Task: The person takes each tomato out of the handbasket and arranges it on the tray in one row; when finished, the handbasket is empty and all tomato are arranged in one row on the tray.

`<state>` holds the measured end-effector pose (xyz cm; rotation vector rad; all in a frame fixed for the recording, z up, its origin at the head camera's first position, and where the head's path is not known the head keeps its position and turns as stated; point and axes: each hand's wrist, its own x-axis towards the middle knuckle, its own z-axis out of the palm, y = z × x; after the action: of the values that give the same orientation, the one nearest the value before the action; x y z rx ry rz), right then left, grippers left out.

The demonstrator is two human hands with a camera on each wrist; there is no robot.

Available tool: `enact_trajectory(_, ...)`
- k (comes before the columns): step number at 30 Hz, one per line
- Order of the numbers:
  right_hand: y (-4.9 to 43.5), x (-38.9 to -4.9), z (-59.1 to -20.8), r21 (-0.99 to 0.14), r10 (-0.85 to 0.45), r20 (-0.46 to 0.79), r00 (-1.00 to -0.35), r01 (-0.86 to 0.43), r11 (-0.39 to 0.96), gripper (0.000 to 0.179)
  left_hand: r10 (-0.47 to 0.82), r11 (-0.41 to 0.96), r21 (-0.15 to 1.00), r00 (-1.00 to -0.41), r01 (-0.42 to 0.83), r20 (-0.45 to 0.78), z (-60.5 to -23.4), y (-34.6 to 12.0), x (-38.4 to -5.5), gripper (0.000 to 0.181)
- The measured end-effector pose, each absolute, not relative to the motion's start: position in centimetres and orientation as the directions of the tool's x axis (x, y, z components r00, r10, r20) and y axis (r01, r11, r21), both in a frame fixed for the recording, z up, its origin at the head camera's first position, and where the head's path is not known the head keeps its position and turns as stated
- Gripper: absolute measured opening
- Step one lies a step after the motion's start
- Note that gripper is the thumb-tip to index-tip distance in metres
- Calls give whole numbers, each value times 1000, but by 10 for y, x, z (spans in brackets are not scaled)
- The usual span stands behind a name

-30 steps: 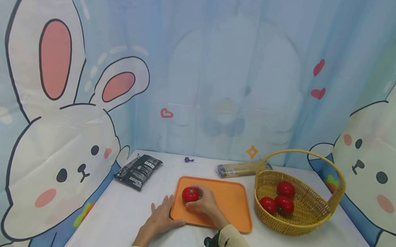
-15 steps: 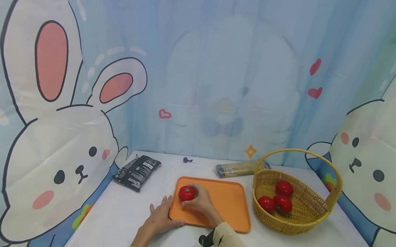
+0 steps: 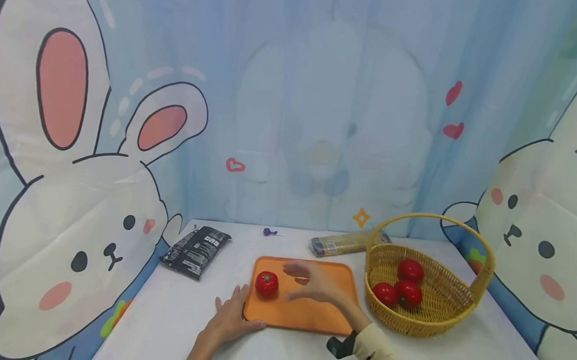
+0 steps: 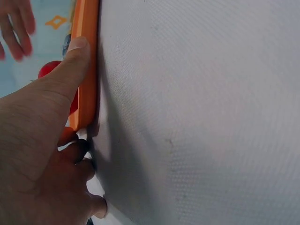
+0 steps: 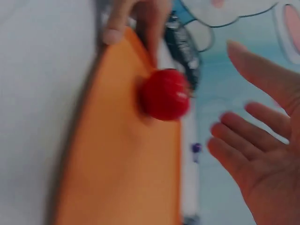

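On the left part of an orange tray stands a red tomato with a small green stem mark. My right hand is over the tray, just right of the tomato, its fingers spread and apart from it. In the right wrist view a gap shows between the tomato and my right hand. My left hand steadies the tray's front left corner, thumb along the front rim and fingers at the left side. The left wrist view shows that thumb lying straight on the tray's edge.
A yellow wicker basket with a tall handle stands right of the tray, with 3 red tomatoes inside. Behind lie a black packet, a small purple-headed item and a long wrapped pack. A printed curtain closes the back.
My right hand has let go of the tomato, its fingers have opened and it has drawn off to the right. The tomato stays on the tray, and my left hand keeps its place.
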<state>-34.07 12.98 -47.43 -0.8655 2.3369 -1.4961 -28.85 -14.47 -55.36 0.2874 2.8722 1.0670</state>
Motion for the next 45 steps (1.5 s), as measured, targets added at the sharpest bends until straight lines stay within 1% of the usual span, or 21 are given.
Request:
enact_trajectory(2,156,-336,-452,-890,-695,96,-713,-373,260,64,195,741,653,-981,156,14,-553,-145,-289,112)
enact_trajectory(5,200,-331,-423,-898,-789,89,-608,-392,200,58,193,740,654,-981,160,22,-552,-144,-289,112)
enact_trajectory(7,233,-333,-410,-899,-811,90,-578,-397,183,54,198,737,655,-980,169,30,-552,-144,-289,112)
enact_trajectory(8,249,-334,-406,-905,-812,92,-577,-389,174,53,199,735,656,-979,170,30,-551,-144,-288,112)
enact_trajectory(10,281,-340,-401,-909,-797,90,-597,-376,179,51,203,735,656,-979,171,29,-552,-144,-288,112)
enact_trajectory(13,320,-348,-405,-918,-754,56,-655,-330,219,51,206,737,655,-978,169,21,-553,-143,-288,111)
enact_trajectory(15,340,-353,-412,-921,-727,20,-686,-296,254,52,208,739,652,-978,169,17,-554,-143,-288,111)
enact_trajectory(17,351,-358,-422,-921,-715,-13,-699,-271,281,53,204,741,651,-979,164,15,-554,-144,-288,111)
enact_trajectory(20,361,-365,-439,-916,-699,-58,-713,-240,321,52,199,740,654,-980,155,7,-555,-145,-289,111)
enact_trajectory(22,364,-370,-450,-910,-690,-66,-721,-240,338,53,199,739,656,-980,150,0,-555,-145,-289,111)
enact_trajectory(25,364,-378,-461,-873,-646,-69,-760,-267,408,53,199,742,655,-980,145,-7,-555,-145,-289,112)
enact_trajectory(27,362,-382,-465,-817,-586,-52,-809,-302,490,52,198,742,654,-980,147,-5,-555,-144,-289,112)
enact_trajectory(29,361,-386,-467,-757,-497,-28,-867,-306,578,50,198,742,654,-980,148,-2,-555,-143,-290,112)
enact_trajectory(31,360,-388,-468,-714,-412,-6,-911,-285,640,47,200,738,657,-980,153,5,-555,-143,-290,112)
enact_trajectory(33,359,-389,-468,-704,-347,-2,-938,-245,667,47,201,740,654,-979,156,6,-556,-143,-290,112)
enact_trajectory(35,359,-389,-468,-696,-344,-15,-939,-238,678,49,199,740,655,-980,154,6,-556,-144,-290,112)
enact_trajectory(37,359,-388,-468,-686,-378,-36,-925,-252,683,54,196,741,654,-981,152,5,-556,-144,-290,112)
enact_trajectory(40,357,-386,-469,-652,-441,-38,-897,-312,690,61,190,741,655,-982,148,7,-555,-144,-290,112)
enact_trajectory(42,353,-386,-470,-630,-448,-38,-893,-327,705,61,190,739,657,-982,148,8,-555,-144,-290,112)
enact_trajectory(45,350,-386,-472,-572,-412,-40,-910,-317,756,57,203,737,657,-979,162,14,-556,-142,-290,111)
